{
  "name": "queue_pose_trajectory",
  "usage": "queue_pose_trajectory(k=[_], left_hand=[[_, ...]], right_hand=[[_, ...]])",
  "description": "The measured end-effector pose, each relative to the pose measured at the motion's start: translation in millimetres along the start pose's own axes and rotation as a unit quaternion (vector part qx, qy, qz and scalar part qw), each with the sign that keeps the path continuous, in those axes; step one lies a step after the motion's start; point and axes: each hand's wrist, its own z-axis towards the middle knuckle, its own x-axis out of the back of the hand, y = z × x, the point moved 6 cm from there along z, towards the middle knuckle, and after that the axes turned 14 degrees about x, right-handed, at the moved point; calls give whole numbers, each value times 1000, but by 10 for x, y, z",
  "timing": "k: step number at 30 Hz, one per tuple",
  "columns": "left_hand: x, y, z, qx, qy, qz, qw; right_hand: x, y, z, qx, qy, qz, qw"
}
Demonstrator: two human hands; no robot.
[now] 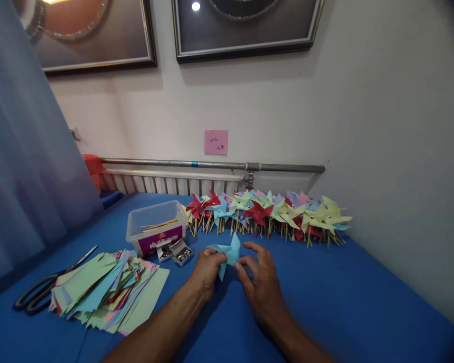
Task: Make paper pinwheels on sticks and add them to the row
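A light blue paper pinwheel (232, 250) with folded blades is held up over the table, and no stick shows on it. My left hand (209, 269) is closed on its left side, thumb pressed over the paper near the middle. My right hand (261, 282) is at the pinwheel's right edge with its fingers apart; the fingertips are at or very near the paper, and I cannot tell whether they touch it. Two small opened boxes of metal pins, one the right-hand box (182, 253), lie beyond my left hand.
Finished pinwheels on sticks (265, 214) stretch in a row along the back. A clear plastic tub (161, 242) holds thin sticks. Loose coloured paper sheets (102, 287) lie front left beside black-handled scissors (41, 292). The blue-covered table (344, 312) meets the wall at right.
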Motion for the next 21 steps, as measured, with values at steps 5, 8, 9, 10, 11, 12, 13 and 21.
queue_pose_trajectory(k=[5, 8, 9, 10, 11, 12, 13, 21], left_hand=[[16, -20, 9, -1, 27, 15, 1000], [23, -28, 2, 6, 31, 7, 999], [25, -32, 3, 9, 30, 4, 999], [27, -37, 6, 10, 29, 1, 1000], [28, -41, 10, 9, 27, 0, 1000], [30, -46, 15, 8, 27, -1, 1000], [31, -49, 19, 7, 28, -1, 1000], [26, -53, 8, 6, 43, 10, 999]], right_hand=[[-106, 159, -49, -151, -15, 110, 982], [-157, 203, -59, -203, -29, 140, 969], [-165, 210, -59, -214, -33, 145, 965], [-173, 216, -59, -223, -36, 151, 962], [-180, 221, -59, -231, -40, 157, 959], [-187, 227, -61, -238, -44, 161, 957], [-193, 235, -64, -245, -46, 164, 954], [-212, 274, -83, -264, -31, 188, 945]])
